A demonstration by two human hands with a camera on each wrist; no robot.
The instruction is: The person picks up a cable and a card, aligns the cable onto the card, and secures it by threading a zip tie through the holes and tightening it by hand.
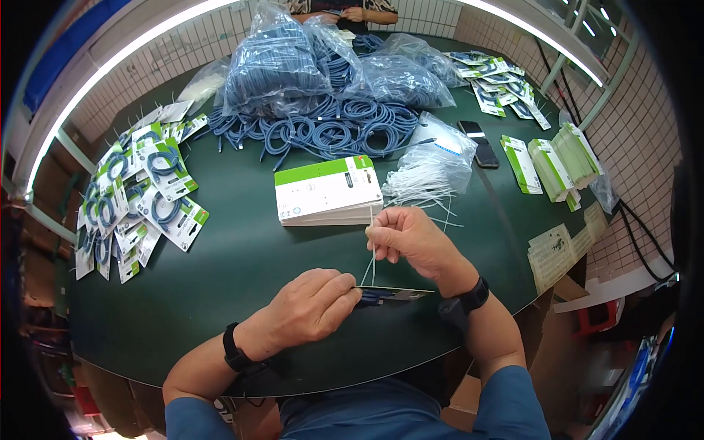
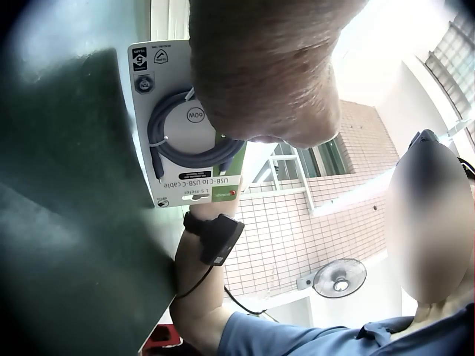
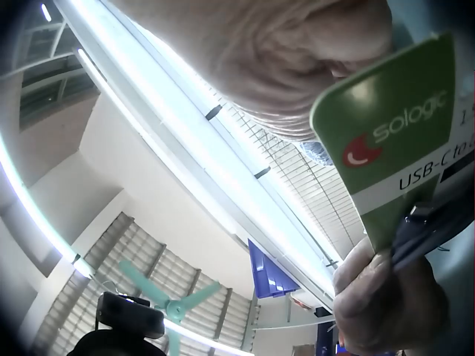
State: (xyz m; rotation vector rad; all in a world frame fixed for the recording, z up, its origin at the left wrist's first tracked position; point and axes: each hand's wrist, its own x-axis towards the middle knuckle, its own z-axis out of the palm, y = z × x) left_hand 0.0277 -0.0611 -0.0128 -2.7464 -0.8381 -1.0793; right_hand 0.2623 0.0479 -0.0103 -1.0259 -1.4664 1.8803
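My left hand (image 1: 312, 304) grips a white-and-green packaging card (image 1: 414, 295) by its edge, low over the front of the table. In the left wrist view a coiled blue USB-C cable (image 2: 156, 137) lies against the card's printed face, with a white tie round it. Above the card, my right hand (image 1: 414, 238) pinches a thin white cable tie (image 1: 373, 271) between thumb and forefinger, and its strands run down to the card. The right wrist view shows the card's green end close up, with the left hand (image 3: 390, 300) gripping it.
A stack of flat cards (image 1: 326, 191) stands just beyond my hands, beside a bag of white ties (image 1: 433, 158). Carded cables (image 1: 169, 165) pile up at the left. Loose blue cables (image 1: 330, 132) and full bags lie behind. A phone (image 1: 478, 143) and more cards (image 1: 521, 165) are at the right.
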